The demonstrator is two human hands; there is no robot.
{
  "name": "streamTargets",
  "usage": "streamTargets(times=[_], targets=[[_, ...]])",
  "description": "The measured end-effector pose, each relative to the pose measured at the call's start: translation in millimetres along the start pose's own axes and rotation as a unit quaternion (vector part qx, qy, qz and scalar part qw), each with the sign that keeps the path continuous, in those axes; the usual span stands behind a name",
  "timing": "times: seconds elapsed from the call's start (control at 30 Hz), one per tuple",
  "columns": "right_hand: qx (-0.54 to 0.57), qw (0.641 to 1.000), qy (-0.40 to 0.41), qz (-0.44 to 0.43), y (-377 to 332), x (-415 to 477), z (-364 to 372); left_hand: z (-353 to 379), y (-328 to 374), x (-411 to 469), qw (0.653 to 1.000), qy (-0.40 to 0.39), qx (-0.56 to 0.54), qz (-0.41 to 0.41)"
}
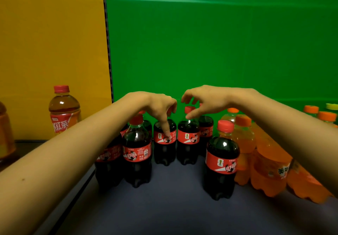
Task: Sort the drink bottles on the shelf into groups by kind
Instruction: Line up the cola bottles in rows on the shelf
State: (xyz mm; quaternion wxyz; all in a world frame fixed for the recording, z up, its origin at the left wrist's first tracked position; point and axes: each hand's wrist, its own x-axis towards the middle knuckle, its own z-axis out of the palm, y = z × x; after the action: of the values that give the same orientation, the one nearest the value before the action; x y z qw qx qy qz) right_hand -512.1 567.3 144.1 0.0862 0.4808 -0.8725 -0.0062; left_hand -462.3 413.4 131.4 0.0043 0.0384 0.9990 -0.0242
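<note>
Nearest, the left forearm point(64, 158) and the right forearm point(292, 125) come in from the lower corners over the dark shelf point(172, 209). The left hand point(158, 105) has its grip on the top of the left middle cola bottle point(164, 150) — fingers curled down over the cap, the index finger lying straight down the front to the red label. Just beside it stands the right middle cola bottle point(188, 143). The right hand point(206, 103) arches over its red cap with the thumb by the neck, though whether that grip is closed on the bottle I cannot tell. Left of the pair are the front-left cola bottle point(137, 154) and another cola bottle point(108, 163) half hidden by the forearm. A rear cola bottle point(206, 130) stands behind the right middle one. The front-right cola bottle point(222, 163) stands apart from the others, against the orange soda bottles point(270, 167). Far left, a tea bottle point(64, 112) stands before the yellow panel point(51, 33) — a green backdrop point(219, 42) fills the rest.
</note>
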Motion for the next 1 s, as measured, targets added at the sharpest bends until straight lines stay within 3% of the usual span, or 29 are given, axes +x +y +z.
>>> streamTargets(times=[0.2, 0.43, 0.7, 1.0], targets=[[0.034, 0.996, 0.069, 0.036, -3.6, -72.7, -20.0, -11.2, 27.8, 27.8, 0.990, 0.095, -0.101, 0.014], [0.075, 0.987, 0.129, 0.051, -17.5, -120.1, 32.0, -2.2, 56.6, 69.3, 0.997, 0.024, -0.074, -0.013], [0.160, 0.937, 0.293, 0.098, -32.3, -129.0, 89.2, 1.9, 64.3, 83.3, 0.996, -0.014, -0.086, -0.016], [0.245, 0.895, 0.357, 0.104, -41.3, -125.6, 124.9, -5.7, 70.0, 78.5, 0.989, 0.093, -0.111, -0.035]])
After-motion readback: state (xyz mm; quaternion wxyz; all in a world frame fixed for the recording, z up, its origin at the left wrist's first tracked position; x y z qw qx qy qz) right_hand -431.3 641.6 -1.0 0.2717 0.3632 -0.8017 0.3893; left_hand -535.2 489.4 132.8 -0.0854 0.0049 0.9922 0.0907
